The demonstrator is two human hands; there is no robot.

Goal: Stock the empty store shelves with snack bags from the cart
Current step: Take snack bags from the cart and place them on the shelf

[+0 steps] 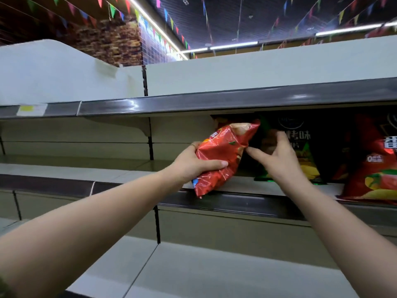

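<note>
My left hand [194,163] grips a red snack bag [223,155], tilted, its top pointing into the middle shelf [247,186] and its bottom hanging over the shelf's front rail. My right hand [277,160] reaches in just right of the red bag, its fingers spread against a black snack bag [300,136] that stands upright on the shelf. Whether the fingers clasp the black bag I cannot tell. A larger red snack bag [373,164] stands at the far right of the same shelf. The cart is out of view.
The upper shelf [214,104] overhangs the bags with a dark price rail. The left section of the middle shelf [64,168] and the lower shelf [193,272] hold nothing. A black upright post [151,147] divides the shelf sections. Bunting hangs from the ceiling.
</note>
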